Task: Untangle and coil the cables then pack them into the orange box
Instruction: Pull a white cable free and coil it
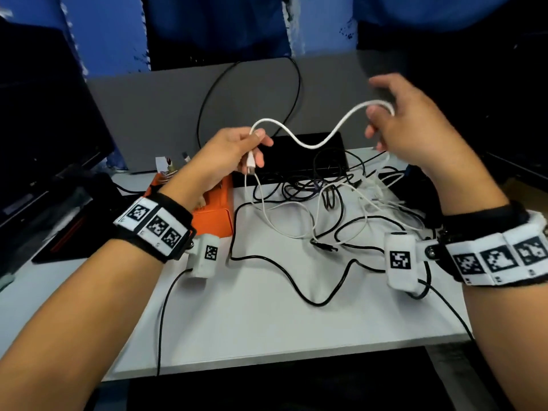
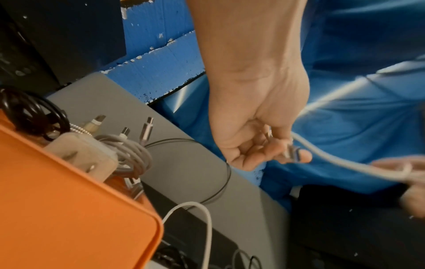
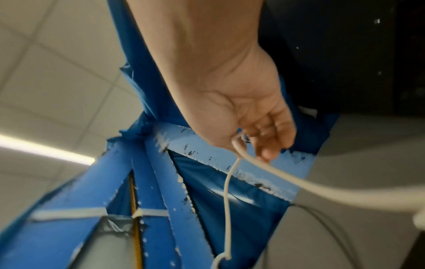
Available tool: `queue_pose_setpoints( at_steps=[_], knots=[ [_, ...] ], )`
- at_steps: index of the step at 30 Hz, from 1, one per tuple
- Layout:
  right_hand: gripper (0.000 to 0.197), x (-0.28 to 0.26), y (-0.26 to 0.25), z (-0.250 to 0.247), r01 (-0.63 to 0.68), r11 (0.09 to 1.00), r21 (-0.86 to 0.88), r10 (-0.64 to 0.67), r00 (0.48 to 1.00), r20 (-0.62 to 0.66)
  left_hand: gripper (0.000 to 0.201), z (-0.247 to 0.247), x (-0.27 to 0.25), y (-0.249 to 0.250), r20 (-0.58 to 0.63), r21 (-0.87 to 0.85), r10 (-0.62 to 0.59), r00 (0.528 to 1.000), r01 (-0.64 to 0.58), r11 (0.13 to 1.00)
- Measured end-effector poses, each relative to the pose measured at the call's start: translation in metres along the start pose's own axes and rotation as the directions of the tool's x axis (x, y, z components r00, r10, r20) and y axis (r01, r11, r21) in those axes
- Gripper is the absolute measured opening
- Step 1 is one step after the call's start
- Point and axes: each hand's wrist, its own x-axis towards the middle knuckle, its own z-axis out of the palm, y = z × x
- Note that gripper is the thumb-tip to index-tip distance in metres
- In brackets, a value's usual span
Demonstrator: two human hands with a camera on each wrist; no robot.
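Both hands are raised above the white table (image 1: 267, 321) with a white cable (image 1: 311, 143) slung between them. My left hand (image 1: 249, 149) pinches the cable near its plug end (image 1: 251, 166), seen close up as my left hand (image 2: 276, 151) on the white cable (image 2: 333, 160). My right hand (image 1: 394, 126) holds the cable looped round its fingers; in the right wrist view my right hand (image 3: 257, 138) grips the white cable (image 3: 287, 178). The rest of the cable hangs into a tangle of black and white cables (image 1: 341, 197). The orange box (image 1: 213, 209) stands under my left wrist.
The orange box (image 2: 69, 209) holds a white charger (image 2: 87, 156), a coiled grey cable (image 2: 133, 154) and a black coil (image 2: 32, 112). A black monitor (image 1: 44, 129) stands at the left, a grey panel (image 1: 148, 108) behind. A black cable (image 1: 296, 277) snakes over the near table.
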Motion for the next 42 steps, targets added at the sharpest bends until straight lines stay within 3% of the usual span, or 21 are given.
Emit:
queue_pose_setpoints(
  at_steps=[2,4,7,9,11,13,15,19,21,24,27,29,32,34,37,40,42],
  knots=[
    [0.051,0.002,0.014,0.004,-0.090,0.959,-0.270,0.098,0.995,0.015,0.040,-0.003,-0.015,0.011,-0.047,-0.075,0.048,0.998,-0.052,0.996],
    [0.057,-0.002,0.010,0.013,-0.106,0.937,-0.333,0.135,0.989,0.066,0.041,-0.003,-0.031,0.017,-0.071,-0.133,0.084,0.994,-0.092,0.987],
    [0.046,-0.017,-0.027,0.028,0.077,0.979,-0.189,-0.054,0.991,0.126,0.037,0.003,-0.059,0.022,-0.056,-0.221,0.095,0.994,-0.105,0.970],
    [0.034,-0.035,-0.063,0.037,0.162,0.986,0.025,-0.164,0.962,0.217,0.033,0.010,-0.076,0.025,-0.047,-0.256,0.085,0.995,-0.095,0.962],
    [0.031,-0.053,-0.087,0.044,0.150,0.963,0.225,-0.230,0.891,0.392,0.031,0.014,-0.087,0.026,-0.082,-0.284,0.088,0.993,-0.108,0.953],
    [0.026,-0.061,-0.091,0.049,0.132,0.945,0.300,-0.275,0.818,0.505,0.032,0.012,-0.096,0.028,-0.111,-0.287,0.099,0.989,-0.128,0.950],
    [0.021,-0.056,-0.083,0.051,0.133,0.951,0.279,-0.258,0.837,0.483,0.030,0.006,-0.104,0.032,-0.045,-0.295,0.091,0.995,-0.100,0.950],
    [0.026,-0.047,-0.071,0.051,0.167,0.959,0.227,-0.250,0.879,0.407,0.025,-0.002,-0.123,0.042,0.250,-0.395,0.091,0.964,0.016,0.919],
    [0.028,-0.047,-0.072,0.052,0.171,0.962,0.213,-0.243,0.893,0.378,0.023,0.000,-0.128,0.049,0.293,-0.481,0.104,0.950,0.053,0.875],
    [0.022,-0.052,-0.077,0.058,0.179,0.955,0.237,-0.257,0.897,0.359,0.027,0.004,-0.125,0.059,0.099,-0.631,0.111,0.989,-0.024,0.776],
    [0.021,-0.063,-0.084,0.065,0.327,0.945,0.029,-0.312,0.869,0.383,0.032,0.000,-0.121,0.064,-0.143,-0.760,0.101,0.985,-0.174,0.626],
    [0.025,-0.074,-0.091,0.069,0.389,0.921,-0.023,-0.328,0.806,0.493,0.033,-0.002,-0.122,0.064,-0.268,-0.665,0.141,0.953,-0.289,0.689],
    [0.038,-0.083,-0.101,0.065,0.444,0.895,0.036,-0.386,0.732,0.562,0.034,-0.001,-0.126,0.065,-0.383,-0.271,0.263,0.885,-0.380,0.885],
    [0.036,-0.084,-0.106,0.056,0.463,0.885,0.044,-0.395,0.699,0.595,0.032,0.002,-0.126,0.061,-0.330,-0.042,0.342,0.880,-0.375,0.926],
    [0.025,-0.082,-0.110,0.040,0.502,0.862,0.074,-0.445,0.679,0.584,0.027,0.001,-0.127,0.056,-0.080,0.050,0.355,0.932,-0.352,0.935],
    [0.016,-0.075,-0.107,0.031,0.438,0.877,0.196,-0.480,0.785,0.392,0.029,0.002,-0.129,0.056,0.132,-0.056,0.309,0.942,-0.304,0.951],
    [0.013,-0.073,-0.106,0.032,0.397,0.878,0.266,-0.462,0.849,0.258,0.036,0.002,-0.131,0.057,0.146,-0.185,0.279,0.949,-0.251,0.950]
  ],
)
